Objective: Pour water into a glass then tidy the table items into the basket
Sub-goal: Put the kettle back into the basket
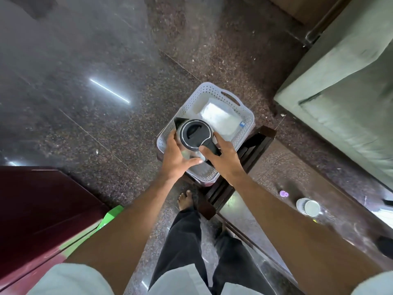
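Holding item: kettle (194, 133), steel body, black lid, upright inside the near end of the basket (247, 124); whether it rested on the bottom could not be told. Right hand (221, 158) gripped the black handle. Left hand (177, 158) cupped the kettle's side, fingers spread and curved round it. Basket: white, perforated, sat on a dark stool (253, 145); white packet (221, 119) lay in its far end. Table (319, 177): mug (311, 208) and purple cap (284, 193), near each other.

no legible text, labels, brands or numbers on any item
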